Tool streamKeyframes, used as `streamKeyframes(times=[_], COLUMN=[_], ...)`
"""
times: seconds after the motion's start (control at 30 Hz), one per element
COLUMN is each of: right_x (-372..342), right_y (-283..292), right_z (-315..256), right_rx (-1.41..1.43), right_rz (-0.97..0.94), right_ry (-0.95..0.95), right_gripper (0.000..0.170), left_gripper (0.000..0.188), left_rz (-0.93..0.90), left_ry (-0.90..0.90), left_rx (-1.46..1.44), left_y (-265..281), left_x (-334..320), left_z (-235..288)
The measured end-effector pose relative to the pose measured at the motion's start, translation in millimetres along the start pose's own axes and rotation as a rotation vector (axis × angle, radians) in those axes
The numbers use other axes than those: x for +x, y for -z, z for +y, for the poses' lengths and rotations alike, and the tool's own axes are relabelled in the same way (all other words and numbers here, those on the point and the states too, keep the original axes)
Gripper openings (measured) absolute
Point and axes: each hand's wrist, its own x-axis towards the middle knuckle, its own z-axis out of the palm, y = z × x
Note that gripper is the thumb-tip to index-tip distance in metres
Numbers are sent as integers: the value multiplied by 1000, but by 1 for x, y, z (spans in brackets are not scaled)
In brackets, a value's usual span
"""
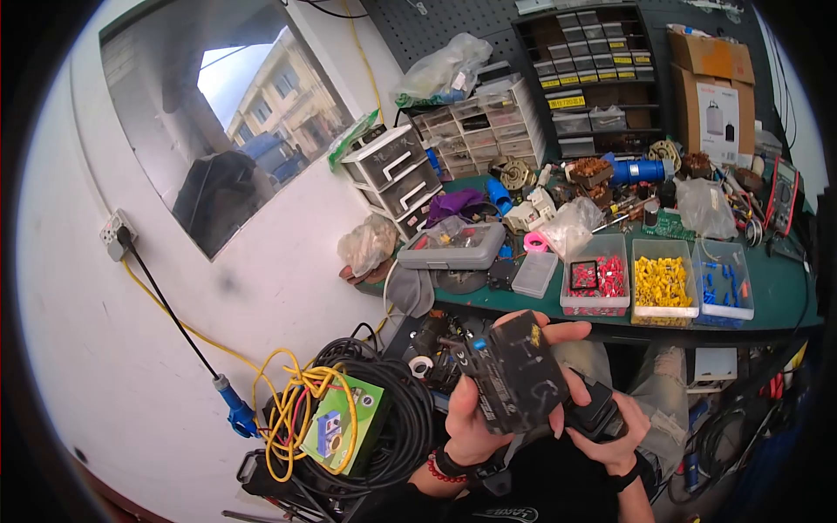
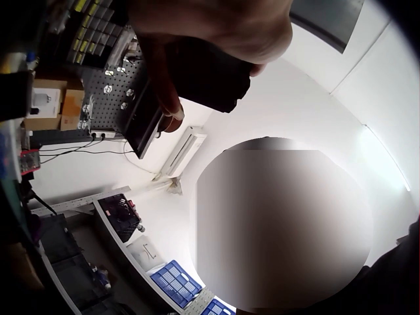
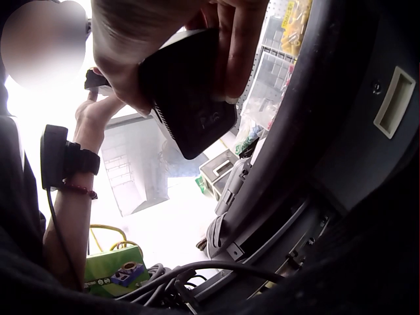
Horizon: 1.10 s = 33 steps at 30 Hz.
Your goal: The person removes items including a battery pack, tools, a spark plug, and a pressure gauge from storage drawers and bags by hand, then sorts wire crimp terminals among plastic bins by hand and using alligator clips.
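Note:
My left hand (image 1: 477,429) grips a black rectangular block (image 1: 520,375) with a printed label and a small blue mark, like a tool battery pack. The thumb lies along its left side and fingers reach round its top and right edge. Just to the right and lower, my right hand (image 1: 621,433) holds a second black block (image 1: 596,413). In the right wrist view this second block (image 3: 190,98) has rounded corners and a ribbed side, with fingers curled round it. The left wrist view shows the left hand (image 2: 216,26) over the dark underside of its block (image 2: 207,75).
A green workbench (image 1: 488,305) carries open bins of red (image 1: 610,277), yellow (image 1: 663,281) and blue (image 1: 719,288) connectors, and a grey case (image 1: 453,247). Coiled black cable (image 1: 405,436), a yellow cord (image 1: 279,383) and a green box (image 1: 349,423) lie at the left.

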Motion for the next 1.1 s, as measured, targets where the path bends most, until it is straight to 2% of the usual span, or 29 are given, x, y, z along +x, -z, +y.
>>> streamKeyframes(times=[0.07, 0.13, 0.2, 0.23, 0.27, 0.33, 0.53, 0.63, 0.73, 0.77, 0.8, 0.87, 0.9, 0.97, 1.03, 1.1], right_x=[0, 1, -1, -1, -1, -3, -5, -9, -14, -16, -16, -18, -20, -19, -12, -12], right_y=[-1, -1, 0, 0, 0, -1, -3, -2, 1, -1, -1, 0, 2, 2, 0, 0], right_z=[0, -1, -2, -2, -2, 0, 4, 9, 12, 16, 18, 18, 21, 20, 15, 15], right_rx=[-1, -14, -20, -24, -25, -8, 0, 18, -1, -27, -53, -31, -74, -119, -108, -90], right_rz=[7, 1, -12, -22, -21, -18, -11, 5, 13, 69, 125, 143, 135, 134, 191, 197], right_ry=[7, 19, 11, -1, 9, 7, 23, 8, -27, 26, 79, 55, 30, 5, 51, 19], right_gripper=[56, 56, 57, 57, 57, 59, 60, 60, 59, 58, 57, 51, 48, 46, 42, 38], left_gripper=[86, 84, 84, 88, 88, 92, 95, 91, 88, 87, 82, 83, 83, 84, 85, 86], left_rz=[112, 104, 182, 191, 187, 107, 32, -65, -74, -87, -71, -77, -86, -85, -59, -28], left_ry=[9, -54, -268, -313, -322, -531, -561, -407, -178, -112, -74, 6, 8, 59, 78, 97], left_rx=[247, 207, 530, 586, 584, 770, 920, 1053, 971, 966, 958, 997, 994, 1294, 1300, 1309], left_y=[-8, -11, -14, -15, -14, -10, -13, -12, -10, -7, -6, -4, -2, 0, 0, -2], left_x=[0, 2, 5, 5, 9, 15, 20, 19, 12, 9, 8, 7, 6, 4, 2, 2], left_z=[2, -3, -11, -13, -15, -19, -19, -23, -38, -44, -52, -62, -66, -71, -73, -72])
